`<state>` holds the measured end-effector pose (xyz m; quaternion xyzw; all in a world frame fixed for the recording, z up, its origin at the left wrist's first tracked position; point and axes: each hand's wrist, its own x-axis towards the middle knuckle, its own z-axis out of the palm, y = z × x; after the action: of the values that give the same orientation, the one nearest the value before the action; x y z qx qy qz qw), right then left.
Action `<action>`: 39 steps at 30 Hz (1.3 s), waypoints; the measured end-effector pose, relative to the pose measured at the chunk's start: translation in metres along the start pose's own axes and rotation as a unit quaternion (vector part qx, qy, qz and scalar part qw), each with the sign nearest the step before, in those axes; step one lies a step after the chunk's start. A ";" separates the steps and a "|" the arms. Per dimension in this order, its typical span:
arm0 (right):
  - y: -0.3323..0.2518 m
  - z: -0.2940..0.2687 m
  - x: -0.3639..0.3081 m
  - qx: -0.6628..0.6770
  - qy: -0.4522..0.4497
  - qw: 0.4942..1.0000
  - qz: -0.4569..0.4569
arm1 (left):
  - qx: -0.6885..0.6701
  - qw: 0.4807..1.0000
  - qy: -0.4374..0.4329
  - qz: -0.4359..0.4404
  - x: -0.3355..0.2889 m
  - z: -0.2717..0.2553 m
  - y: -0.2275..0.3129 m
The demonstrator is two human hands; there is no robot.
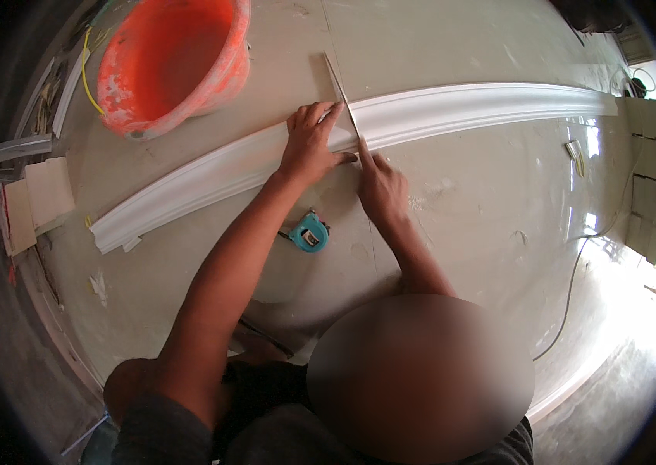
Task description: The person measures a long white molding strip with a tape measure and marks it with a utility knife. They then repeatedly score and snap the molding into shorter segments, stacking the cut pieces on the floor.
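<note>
White moulding lying on floor, orange bucket beyond it; thin straightedge pinned across moulding by spread left hand, right hand closed, index extended—straightedge best kept unshifted.

Smooth white plaster moulding (matt)

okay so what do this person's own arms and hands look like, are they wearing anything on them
Both forearms come in bare from the lower edge, with no sleeves reaching them. The left hand and right hand are bare too: no gloves, and no watch, ring or wristband visible. Dark grey clothing shows only near the left shoulder.
</note>
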<state>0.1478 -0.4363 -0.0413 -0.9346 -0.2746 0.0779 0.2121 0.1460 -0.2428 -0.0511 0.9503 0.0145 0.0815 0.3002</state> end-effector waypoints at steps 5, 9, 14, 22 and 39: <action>0.002 -0.002 -0.043 0.001 -0.058 0.998 0.038 | 0.002 1.000 -0.012 -0.015 0.001 -0.003 -0.004; 0.014 -0.015 -0.093 -0.007 -0.062 0.997 0.046 | -0.012 0.999 -0.016 -0.040 0.001 0.001 0.007; 0.009 -0.005 -0.017 -0.022 -0.025 0.999 0.004 | 0.007 0.999 -0.018 -0.046 0.008 0.005 0.002; 0.016 -0.008 -0.087 -0.005 -0.079 0.996 0.039 | -0.032 0.999 0.006 -0.020 0.007 0.004 0.000; 0.012 0.004 -0.032 0.007 -0.034 0.999 -0.004 | -0.010 0.999 -0.010 -0.030 0.008 0.004 -0.009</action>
<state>0.1259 -0.4610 -0.0495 -0.9287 -0.2853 0.1107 0.2095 0.1544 -0.2372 -0.0578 0.9473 0.0397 0.0632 0.3117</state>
